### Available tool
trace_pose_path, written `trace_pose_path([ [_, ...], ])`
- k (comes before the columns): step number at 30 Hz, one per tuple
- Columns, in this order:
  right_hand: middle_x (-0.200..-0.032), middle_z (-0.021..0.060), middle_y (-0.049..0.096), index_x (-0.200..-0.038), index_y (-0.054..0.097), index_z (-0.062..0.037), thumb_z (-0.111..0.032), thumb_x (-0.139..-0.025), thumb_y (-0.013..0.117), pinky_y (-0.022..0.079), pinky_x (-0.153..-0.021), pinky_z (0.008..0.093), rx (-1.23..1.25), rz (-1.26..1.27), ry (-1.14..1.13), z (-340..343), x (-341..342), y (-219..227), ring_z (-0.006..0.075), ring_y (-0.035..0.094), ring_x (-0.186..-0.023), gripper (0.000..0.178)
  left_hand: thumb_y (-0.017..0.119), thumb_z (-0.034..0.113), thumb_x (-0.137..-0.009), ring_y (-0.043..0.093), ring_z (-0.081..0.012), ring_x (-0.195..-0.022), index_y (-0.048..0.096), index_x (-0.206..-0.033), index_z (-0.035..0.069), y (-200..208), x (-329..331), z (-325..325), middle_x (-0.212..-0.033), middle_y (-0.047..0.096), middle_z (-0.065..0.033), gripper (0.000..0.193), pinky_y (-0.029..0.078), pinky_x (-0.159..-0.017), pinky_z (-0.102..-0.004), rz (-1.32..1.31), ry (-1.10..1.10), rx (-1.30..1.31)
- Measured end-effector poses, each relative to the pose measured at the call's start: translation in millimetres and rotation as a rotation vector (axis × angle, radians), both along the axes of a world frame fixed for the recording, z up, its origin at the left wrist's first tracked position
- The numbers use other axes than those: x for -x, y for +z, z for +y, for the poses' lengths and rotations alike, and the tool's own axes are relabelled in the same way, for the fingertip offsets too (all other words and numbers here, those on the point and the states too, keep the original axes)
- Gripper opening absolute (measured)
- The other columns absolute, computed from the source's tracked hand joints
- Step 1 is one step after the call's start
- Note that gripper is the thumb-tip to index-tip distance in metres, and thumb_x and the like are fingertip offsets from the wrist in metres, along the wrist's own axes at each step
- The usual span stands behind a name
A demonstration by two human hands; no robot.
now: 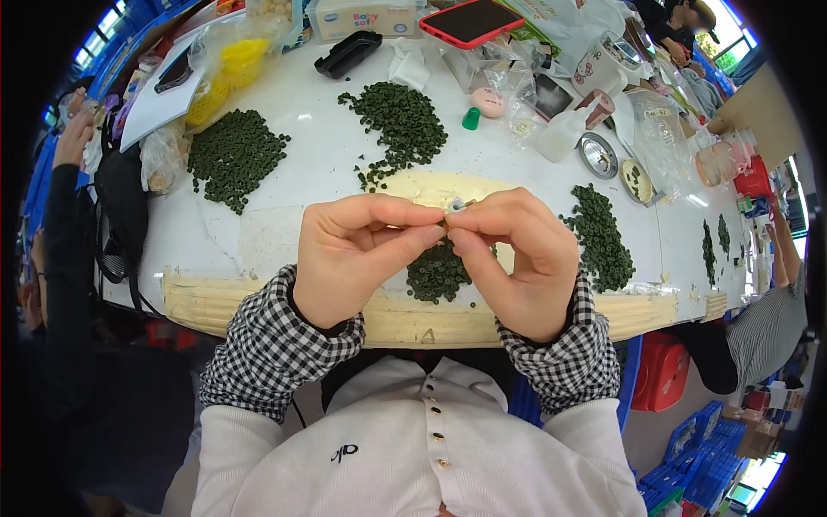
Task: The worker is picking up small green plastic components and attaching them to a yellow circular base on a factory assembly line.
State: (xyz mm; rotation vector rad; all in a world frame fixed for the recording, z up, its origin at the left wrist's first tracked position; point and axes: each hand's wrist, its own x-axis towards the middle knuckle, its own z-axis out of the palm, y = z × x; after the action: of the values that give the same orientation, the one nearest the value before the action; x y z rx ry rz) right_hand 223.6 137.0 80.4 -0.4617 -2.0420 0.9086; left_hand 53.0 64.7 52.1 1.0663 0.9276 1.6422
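Observation:
Over the near edge of the table, my left hand [357, 250] and my right hand [521, 258] meet fingertip to fingertip. Both are closed in a pinch. A small greyish-white piece [456, 205] shows at the right fingertips. Whatever lies between the left thumb and forefinger is too small and covered to name. Just beneath the hands is a heap of small dark green ring-shaped pieces [437, 274], partly hidden by my right hand. Larger heaps of the same pieces lie at the far middle [405, 125], on the left [237, 159] and on the right [600, 237].
Along the table's back stand a clear plastic box [366, 19], a black tray [349, 54], a red-cased phone [472, 21] and a white mug [603, 65]. A green cap [470, 119] and a round tin [637, 181] lie nearer. Other people sit at both sides.

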Motion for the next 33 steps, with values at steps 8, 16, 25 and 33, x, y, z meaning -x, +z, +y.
trace_pose_path([
  [8, -0.091, 0.0069, 0.06, -0.095, 0.068, 0.0006, 0.005, -0.081, 0.07, 0.054, -0.068, 0.0227, 0.434, 0.048, 0.215, 5.6, -6.6, -0.7, 0.0122, 0.064, -0.08, 0.015, 0.069, -0.006, -0.083, 0.067, -0.0141, -0.089, 0.063, -0.101, -0.004, 8.4, 20.3, 3.0, -0.095, 0.07, -0.012, 0.02, 0.055, -0.081, -0.0238, -0.108, -0.322, 0.083],
  [16, -0.085, 0.0066, 0.059, -0.092, 0.068, -0.0014, 0.003, -0.076, 0.074, 0.052, -0.063, 0.0267, -0.132, -0.089, 0.093, 9.6, -9.3, 8.6, 0.0159, 0.063, -0.073, 0.018, 0.065, 0.001, -0.089, 0.069, -0.0162, -0.084, 0.065, -0.101, -0.007, 11.9, 20.5, 4.0, -0.092, 0.071, -0.0153, 0.015, 0.057, -0.077, -0.0257, -0.051, -0.418, 0.274],
  [25, -0.082, 0.0066, 0.058, -0.091, 0.068, -0.0023, -0.002, -0.073, 0.076, 0.05, -0.058, 0.0279, -0.305, -0.121, 0.024, 11.1, -6.8, 3.2, 0.0185, 0.061, -0.068, 0.02, 0.058, -0.002, -0.091, 0.069, -0.0155, -0.082, 0.068, -0.097, -0.007, 10.2, 15.5, 2.8, -0.091, 0.071, -0.0149, 0.012, 0.058, -0.077, -0.0261, 0.086, -0.297, 0.22],
  [33, -0.084, 0.0068, 0.061, -0.092, 0.069, -0.0001, 0.005, -0.076, 0.072, 0.053, -0.061, 0.0255, -0.059, -0.089, 0.048, 6.2, -4.8, 2.3, 0.0145, 0.063, -0.071, 0.016, 0.064, 0.0, -0.089, 0.066, -0.0106, -0.082, 0.068, -0.097, -0.007, 1.2, 10.4, 0.9, -0.092, 0.069, -0.0102, 0.012, 0.055, -0.074, -0.0217, 0.018, -0.212, 0.163],
])
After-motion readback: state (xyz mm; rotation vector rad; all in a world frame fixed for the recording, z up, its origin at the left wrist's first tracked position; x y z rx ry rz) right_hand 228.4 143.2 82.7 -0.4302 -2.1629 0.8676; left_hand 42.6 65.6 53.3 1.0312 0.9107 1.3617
